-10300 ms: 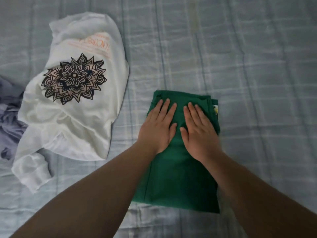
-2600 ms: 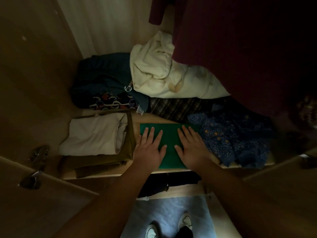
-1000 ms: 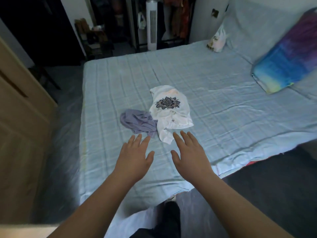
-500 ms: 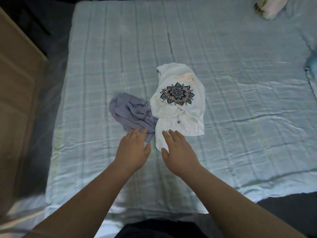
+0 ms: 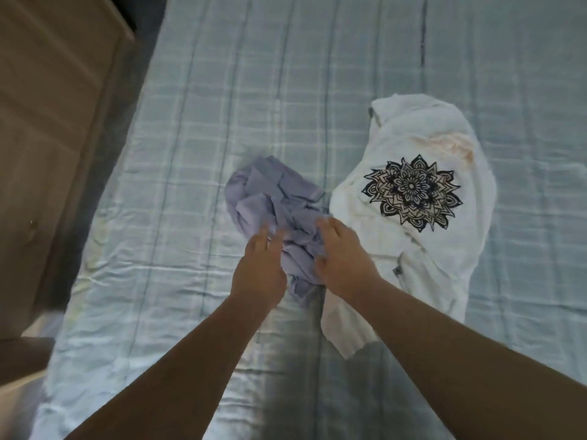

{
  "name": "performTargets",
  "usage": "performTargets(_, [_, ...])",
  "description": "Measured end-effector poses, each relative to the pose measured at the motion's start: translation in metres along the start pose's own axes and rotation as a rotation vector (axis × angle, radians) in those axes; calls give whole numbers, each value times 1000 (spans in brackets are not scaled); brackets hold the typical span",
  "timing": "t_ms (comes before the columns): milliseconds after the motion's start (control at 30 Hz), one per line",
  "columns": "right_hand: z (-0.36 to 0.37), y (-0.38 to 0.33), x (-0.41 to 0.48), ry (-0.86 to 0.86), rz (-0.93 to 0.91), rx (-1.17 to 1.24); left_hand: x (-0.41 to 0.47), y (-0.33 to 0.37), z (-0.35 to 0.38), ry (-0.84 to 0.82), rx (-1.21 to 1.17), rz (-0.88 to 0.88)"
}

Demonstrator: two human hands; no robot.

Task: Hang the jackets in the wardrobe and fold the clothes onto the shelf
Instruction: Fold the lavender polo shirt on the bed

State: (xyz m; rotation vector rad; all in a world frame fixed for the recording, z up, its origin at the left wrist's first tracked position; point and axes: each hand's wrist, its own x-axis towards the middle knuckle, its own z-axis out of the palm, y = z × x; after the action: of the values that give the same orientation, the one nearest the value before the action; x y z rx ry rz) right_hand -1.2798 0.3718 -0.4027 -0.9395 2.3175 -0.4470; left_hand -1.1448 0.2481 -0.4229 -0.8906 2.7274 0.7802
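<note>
Two garments left unfolded on bed — L hand (image 5: 259, 268) and R hand (image 5: 341, 258) gathering lilac garment (image 5: 273, 198) between them; white printed top (image 5: 413, 201) beside R hand, untouched.

No legible text anywhere.

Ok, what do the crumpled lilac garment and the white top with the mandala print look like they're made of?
Lilac garment: thin, soft woven or light knit, matte; it bunches into many small sharp creases. White top: thicker, fleece-like sweatshirt fabric, probably cotton blend; broad rounded folds, a cuffed sleeve end, and a flat black printed mandala. Exact fibre can't be told.
</note>
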Motion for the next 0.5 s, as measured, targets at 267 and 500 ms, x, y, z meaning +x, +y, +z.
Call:
performTargets(267, [47, 11, 62, -5, -95, -287, 96, -32, 20, -85, 312, 41])
performTargets(500, [60, 9, -21, 7, -64, -262, 20, -24, 23, -161, 48, 53])
